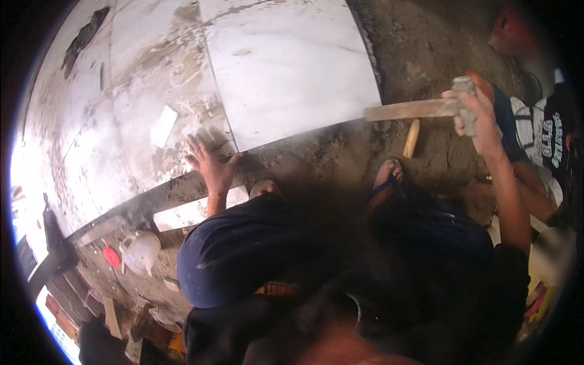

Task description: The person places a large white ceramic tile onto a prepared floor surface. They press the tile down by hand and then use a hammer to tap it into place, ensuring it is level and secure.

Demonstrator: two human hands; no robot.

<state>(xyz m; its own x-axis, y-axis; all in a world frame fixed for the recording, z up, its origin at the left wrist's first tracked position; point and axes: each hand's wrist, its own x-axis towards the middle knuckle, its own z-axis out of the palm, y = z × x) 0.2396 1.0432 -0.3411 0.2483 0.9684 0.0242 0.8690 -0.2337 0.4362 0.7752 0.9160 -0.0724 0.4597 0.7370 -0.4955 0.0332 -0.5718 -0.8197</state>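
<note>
My right hand [477, 118] is wrapped round the grey, crusted head of a hammer [413, 110]. Its wooden handle points left, and the handle's end is at the right corner of a large white tile [292, 73]; whether it touches I cannot tell. Fingers spread, my left hand [213, 164] rests on the edge of the dirtier tiles [134, 115], beside the joint with the white tile. A small white piece [163, 126] lies on those tiles near my fingertips. Below my left wrist is a white tile strip [198, 208].
A yellowish wooden handle [412, 139] stands out of the damp soil [340, 146] near my right foot. Another person [529, 134] crouches close on the right. A whitish plastic jug [141, 252] and a red lid [111, 257] lie at lower left. A red object [514, 33] is at upper right.
</note>
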